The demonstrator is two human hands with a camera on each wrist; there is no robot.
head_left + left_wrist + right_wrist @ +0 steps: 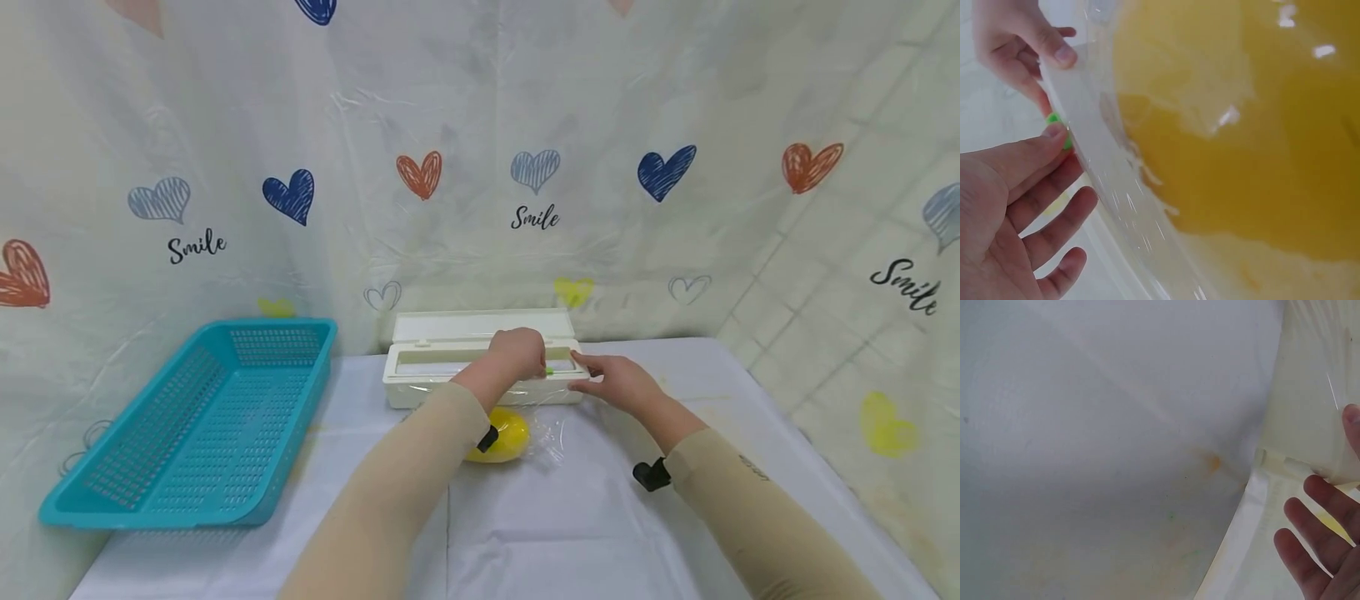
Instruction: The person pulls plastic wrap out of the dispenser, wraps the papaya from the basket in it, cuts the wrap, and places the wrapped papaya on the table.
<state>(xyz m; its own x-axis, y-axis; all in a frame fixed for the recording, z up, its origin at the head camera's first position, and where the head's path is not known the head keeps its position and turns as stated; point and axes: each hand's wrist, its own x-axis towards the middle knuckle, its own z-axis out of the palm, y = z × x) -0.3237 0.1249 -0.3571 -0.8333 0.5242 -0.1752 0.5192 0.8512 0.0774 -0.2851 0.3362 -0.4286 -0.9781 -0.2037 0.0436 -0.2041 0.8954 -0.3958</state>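
A long white cling film dispenser [420, 394] lies across the far part of the table with its lid [480, 323] raised. My left hand [517, 354] reaches over its slot and pinches a small green slide cutter [1063, 128] between thumb and index finger; the other fingers are spread. At the dispenser's right end, my right hand [618, 383] grips the corner, thumb on the front and index finger at the top edge. Clear film [551, 437] hangs from the front over a smooth yellow oval thing [510, 437], partly hidden by my left sleeve.
A turquoise perforated basket [262, 500] stands on the left side of the table. White cloth [555, 533] covers the tabletop. Behind the dispenser hangs a pale curtain [465, 250] printed with hearts.
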